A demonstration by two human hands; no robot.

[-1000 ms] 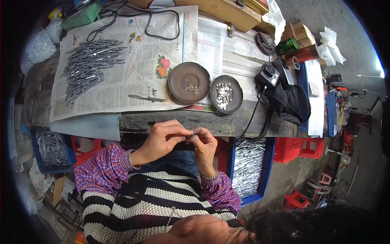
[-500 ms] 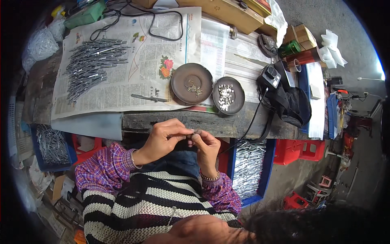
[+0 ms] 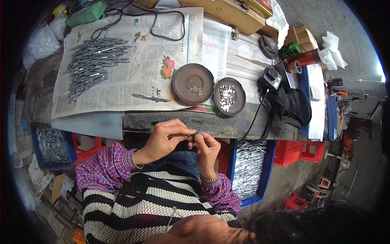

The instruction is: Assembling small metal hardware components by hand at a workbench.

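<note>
Newspaper [image 3: 140, 77] on the bench [image 3: 219, 127] is covered in print, but it's way too tiny to read, tbh.

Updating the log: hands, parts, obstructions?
Left hand and right hand pinched, fingertips close. Anything held: too small to identify. Round dish, oval dish beyond; no obstruction seen.

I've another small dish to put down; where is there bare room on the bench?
The newspaper is bare between the metal rods, the larger brown dish and the slim dark tool. It's crowded at right, around the black device, black straps and green cylinder.
</note>
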